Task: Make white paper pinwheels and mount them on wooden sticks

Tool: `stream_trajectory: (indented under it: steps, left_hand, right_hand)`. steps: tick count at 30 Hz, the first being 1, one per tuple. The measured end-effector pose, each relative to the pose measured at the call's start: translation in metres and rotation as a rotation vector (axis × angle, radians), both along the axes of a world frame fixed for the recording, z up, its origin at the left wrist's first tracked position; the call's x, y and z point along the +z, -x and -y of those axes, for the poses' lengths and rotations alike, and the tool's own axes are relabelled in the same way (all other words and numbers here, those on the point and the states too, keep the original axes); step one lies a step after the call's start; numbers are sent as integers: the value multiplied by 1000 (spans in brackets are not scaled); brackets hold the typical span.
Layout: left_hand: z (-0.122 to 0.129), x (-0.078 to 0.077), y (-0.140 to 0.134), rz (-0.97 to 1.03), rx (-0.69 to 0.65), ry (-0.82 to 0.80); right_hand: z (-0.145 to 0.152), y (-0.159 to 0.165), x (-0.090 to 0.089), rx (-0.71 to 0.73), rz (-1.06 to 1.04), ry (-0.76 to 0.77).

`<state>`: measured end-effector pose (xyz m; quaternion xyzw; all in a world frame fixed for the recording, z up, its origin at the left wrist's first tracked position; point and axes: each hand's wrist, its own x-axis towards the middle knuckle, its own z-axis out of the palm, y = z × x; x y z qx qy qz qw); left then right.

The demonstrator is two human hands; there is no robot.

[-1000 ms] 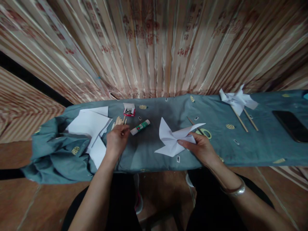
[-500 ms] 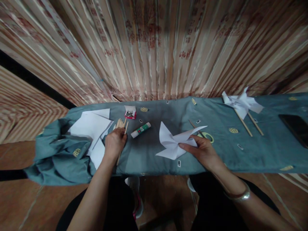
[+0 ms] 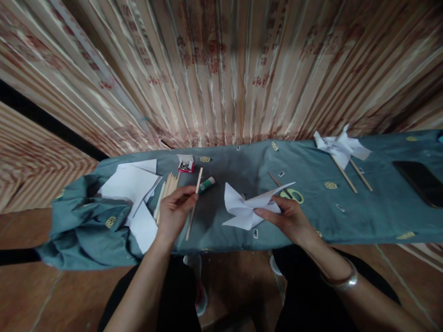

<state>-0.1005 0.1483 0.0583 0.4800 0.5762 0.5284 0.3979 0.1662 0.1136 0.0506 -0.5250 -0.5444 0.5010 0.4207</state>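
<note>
Between thumb and fingers, my left hand (image 3: 177,210) pinches a thin wooden stick (image 3: 194,210), held tilted above the cloth. My right hand (image 3: 289,216) grips a white paper pinwheel (image 3: 247,210) near its centre, its folded blades pointing left and up. Behind the left hand lies a bundle of wooden sticks (image 3: 169,184), partly covered by that hand. A green and white glue stick (image 3: 206,185) is partly hidden behind the held stick and fingers. Just beyond my right hand rest scissors (image 3: 294,196) with pale green handles.
White paper sheets (image 3: 129,184) lie at the left beside bunched cloth (image 3: 86,226). A small open red box (image 3: 186,164) holds shiny metal pieces. Two sticks lie under white paper pinwheels (image 3: 341,146) at the right, near a dark phone (image 3: 418,182). A striped curtain (image 3: 221,92) hangs behind the table.
My left hand has lifted one stick out of the bundle and moved right with it, toward the pinwheel. My right hand still holds the pinwheel, nearly unmoved.
</note>
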Motion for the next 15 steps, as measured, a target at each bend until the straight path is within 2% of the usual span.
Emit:
stream_trajectory:
  steps: [3,6,11,15]
  left_hand:
    - [6,-1,-20,163,-109,84]
    - [9,-2,-38,239,-235,194]
    - [13,-3,-62,367,-399,298]
    - [14,-2,-74,399,-481,347]
  right_hand:
    - [7,1,6,58,26,-46]
    - [13,3,10,105,67,-105]
    - [16,2,13,161,99,-313]
    - [14,-4,16,140,137,-441]
